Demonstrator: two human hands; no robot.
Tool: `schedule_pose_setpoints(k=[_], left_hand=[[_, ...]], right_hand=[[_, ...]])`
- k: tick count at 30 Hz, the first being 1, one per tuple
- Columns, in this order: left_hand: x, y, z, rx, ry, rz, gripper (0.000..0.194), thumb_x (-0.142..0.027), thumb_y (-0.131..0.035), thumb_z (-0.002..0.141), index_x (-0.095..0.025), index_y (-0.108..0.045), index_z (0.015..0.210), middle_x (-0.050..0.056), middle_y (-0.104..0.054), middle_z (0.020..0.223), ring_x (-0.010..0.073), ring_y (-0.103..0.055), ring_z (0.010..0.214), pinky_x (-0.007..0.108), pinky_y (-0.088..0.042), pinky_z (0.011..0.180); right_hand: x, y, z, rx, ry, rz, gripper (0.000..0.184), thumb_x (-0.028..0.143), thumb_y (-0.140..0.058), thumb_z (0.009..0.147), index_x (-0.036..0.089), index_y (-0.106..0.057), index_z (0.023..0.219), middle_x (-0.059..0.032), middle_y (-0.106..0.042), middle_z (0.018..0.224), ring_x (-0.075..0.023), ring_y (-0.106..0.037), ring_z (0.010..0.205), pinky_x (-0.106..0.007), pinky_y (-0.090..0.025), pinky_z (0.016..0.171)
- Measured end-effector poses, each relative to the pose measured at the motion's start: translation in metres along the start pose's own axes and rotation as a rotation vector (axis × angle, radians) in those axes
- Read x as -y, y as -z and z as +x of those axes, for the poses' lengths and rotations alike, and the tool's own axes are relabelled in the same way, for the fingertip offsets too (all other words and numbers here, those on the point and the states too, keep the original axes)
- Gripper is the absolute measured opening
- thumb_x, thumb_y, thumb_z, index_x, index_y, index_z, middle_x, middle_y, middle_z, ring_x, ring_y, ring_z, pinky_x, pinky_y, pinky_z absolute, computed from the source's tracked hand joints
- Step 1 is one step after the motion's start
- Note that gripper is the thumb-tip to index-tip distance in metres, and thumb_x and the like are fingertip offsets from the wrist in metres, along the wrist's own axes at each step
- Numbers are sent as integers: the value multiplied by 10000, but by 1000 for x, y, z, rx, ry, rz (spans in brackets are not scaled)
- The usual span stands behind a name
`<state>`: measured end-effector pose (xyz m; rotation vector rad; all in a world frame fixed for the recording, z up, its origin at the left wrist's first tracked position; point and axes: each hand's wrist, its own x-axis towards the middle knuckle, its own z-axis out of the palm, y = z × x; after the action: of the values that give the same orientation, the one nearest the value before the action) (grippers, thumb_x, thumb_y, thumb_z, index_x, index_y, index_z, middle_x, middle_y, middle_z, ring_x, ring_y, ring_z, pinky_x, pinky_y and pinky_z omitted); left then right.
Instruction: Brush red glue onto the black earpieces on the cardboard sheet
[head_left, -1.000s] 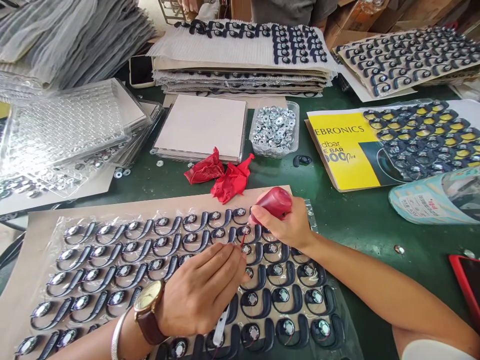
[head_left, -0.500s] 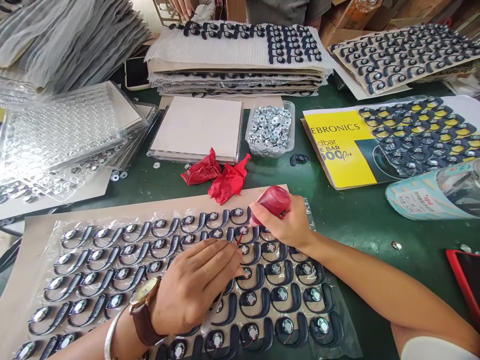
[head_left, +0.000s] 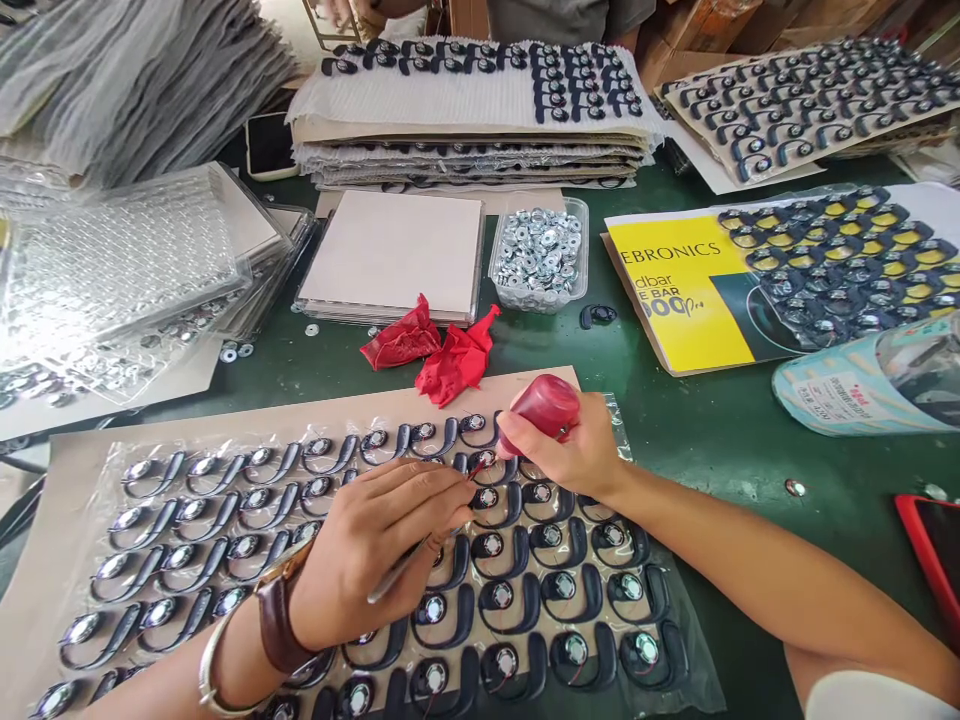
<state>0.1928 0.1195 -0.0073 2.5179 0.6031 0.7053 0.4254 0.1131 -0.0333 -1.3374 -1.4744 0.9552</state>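
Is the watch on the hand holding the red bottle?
No, the watch is on the left wrist, while the right hand holds the red bottle.

The bottle (head_left: 550, 403) in the right grip (head_left: 581, 455) is deep red; the watch strap (head_left: 279, 625) beside the left grip (head_left: 375, 545) is dark brown. Around both, black hooks (head_left: 592, 597) carry silvery discs. Beyond them, the worktop (head_left: 690, 440) is dark green, the scraps (head_left: 457, 362) bright red, the card (head_left: 690, 335) yellow with black lettering.
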Motion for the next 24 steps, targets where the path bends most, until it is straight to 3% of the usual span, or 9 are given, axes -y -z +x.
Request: schedule_pose_setpoints(k=[7,10,15,20,24], left_hand=[[7,4,7,-41,126,-114,200,-56,-527,914,-155,-657,1030,49,-737,1002,134,-695,944,246,-548,843],[6,4,5,-40,118,-99,213,-59,-528,915,-162,-653,1052,40,-740,998,137,-698,941,252,-548,845],[5,4,0,-79,4,-7,231,-53,-552,904,-135,-638,1102,61,-738,1022,155,-690,973,284,-558,867],[14,4,2,-36,-122,239,231,-134,-519,949,-98,-636,1144,100,-718,1097,202,-685,1010,342,-568,877],[23,1,0,-20,-156,333,279,-179,-470,982,-85,-615,1201,115,-698,1162,228,-671,1046,382,-554,903]], right_hand=[[-1,-2,-5,16,74,33,250,423,-745,794,187,-662,807,-27,-716,639,-167,-658,557,-290,-561,569],[10,7,1,-1,15,115,246,416,-747,808,188,-652,809,-23,-710,650,-167,-671,584,-285,-564,583],[27,21,27,183,-160,261,296,479,-713,836,192,-652,798,-19,-721,715,-142,-654,586,-261,-548,554],[21,19,44,266,-147,208,330,521,-719,815,194,-678,801,-22,-730,763,-142,-636,628,-270,-539,574],[16,31,47,331,-147,266,342,537,-678,844,194,-680,846,-22,-734,798,-130,-658,655,-239,-535,568]])
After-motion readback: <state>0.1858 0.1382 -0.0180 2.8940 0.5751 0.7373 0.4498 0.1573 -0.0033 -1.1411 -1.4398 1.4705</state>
